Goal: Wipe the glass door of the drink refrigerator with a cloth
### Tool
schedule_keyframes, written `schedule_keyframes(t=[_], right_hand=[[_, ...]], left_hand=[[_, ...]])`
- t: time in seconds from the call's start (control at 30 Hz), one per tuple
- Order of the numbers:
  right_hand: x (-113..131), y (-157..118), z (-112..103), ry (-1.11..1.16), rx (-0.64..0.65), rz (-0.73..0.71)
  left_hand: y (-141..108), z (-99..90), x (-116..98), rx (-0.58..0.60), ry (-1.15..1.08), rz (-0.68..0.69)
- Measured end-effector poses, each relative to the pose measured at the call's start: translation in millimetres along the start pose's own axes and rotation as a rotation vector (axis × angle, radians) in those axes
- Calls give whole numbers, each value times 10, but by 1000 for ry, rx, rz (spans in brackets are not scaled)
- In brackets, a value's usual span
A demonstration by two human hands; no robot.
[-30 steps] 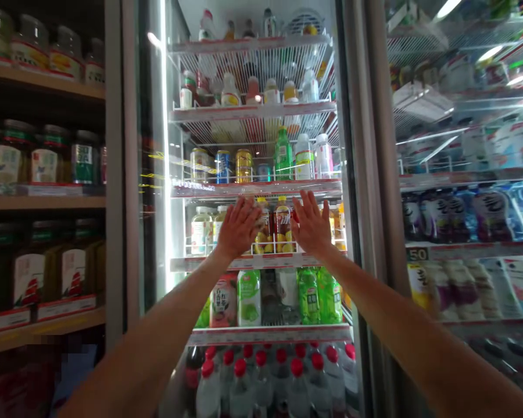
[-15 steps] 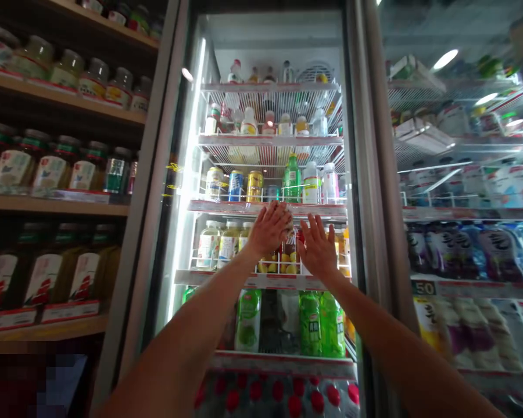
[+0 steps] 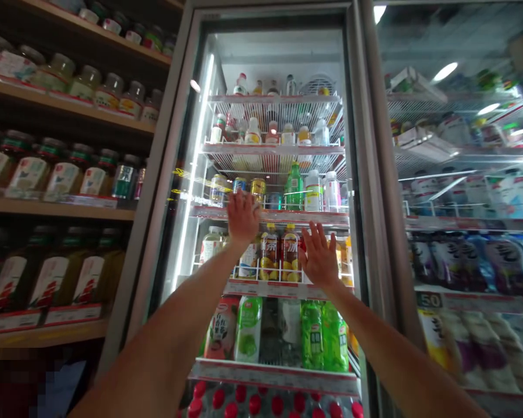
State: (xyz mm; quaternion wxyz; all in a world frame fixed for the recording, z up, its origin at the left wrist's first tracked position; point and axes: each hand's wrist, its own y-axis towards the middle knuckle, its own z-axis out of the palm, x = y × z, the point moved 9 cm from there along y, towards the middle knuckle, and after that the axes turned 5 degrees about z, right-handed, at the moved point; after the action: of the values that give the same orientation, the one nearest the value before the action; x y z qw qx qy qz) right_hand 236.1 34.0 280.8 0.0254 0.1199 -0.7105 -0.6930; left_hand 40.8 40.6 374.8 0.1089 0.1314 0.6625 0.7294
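Observation:
Both arms reach toward a lit drinks cooler with a glass door. My left hand (image 3: 243, 217) is raised with its fingers up and apart, holding nothing, in front of the shelf edge below a gold can (image 3: 258, 190). My right hand (image 3: 320, 254) is spread as well, with nothing in it, just right of two dark bottles with yellow lower parts (image 3: 290, 255). Whether either palm touches the glass cannot be made out. A green bottle (image 3: 294, 187) stands on the shelf above, between the hands.
Wooden shelves (image 3: 65, 204) with jars and bottles stand at the left. A metal door frame (image 3: 377, 174) separates the cooler from another stocked one at the right. Green bottles (image 3: 312, 334) and red-capped bottles (image 3: 277, 404) fill lower shelves.
My left hand has moved left, away from my right hand, uncovering the dark bottles. My right hand stays spread in nearly the same place. The view has shifted slightly.

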Motion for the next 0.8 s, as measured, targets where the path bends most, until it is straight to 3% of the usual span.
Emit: schedule_keyframes(t=[0.1,0.17,0.23,0.37,0.43,0.47,0.53,0.6,0.73,0.8], right_hand=[[5,-8,-5,2,-6,-10],[6,-13,-11,0,-12,-9],[9,-17,-18,3,-20,-8],[14,-17,-16,13,-24,1],[17,-16,-15,9,-26,2],[18,-16,-14,5,-28,0],[22,-17,-12,-7,-33,-10],[19,-19,-8,-16,-39,-17],[10,-25,4,-15,-43,-29],[3,-26,9,-11,-39,-26]], left_hand=[[-8,218,-606,176,-45,385],[-18,250,-697,262,-50,532],[68,163,-421,267,-32,464],[213,-265,710,62,46,-63],[168,-389,1001,-17,73,-191],[141,-392,1023,-33,79,-209],[87,-298,846,-39,69,-195],[42,-106,409,1,33,-89],[-105,264,-699,166,-45,382],[-157,300,-880,210,-47,529]])
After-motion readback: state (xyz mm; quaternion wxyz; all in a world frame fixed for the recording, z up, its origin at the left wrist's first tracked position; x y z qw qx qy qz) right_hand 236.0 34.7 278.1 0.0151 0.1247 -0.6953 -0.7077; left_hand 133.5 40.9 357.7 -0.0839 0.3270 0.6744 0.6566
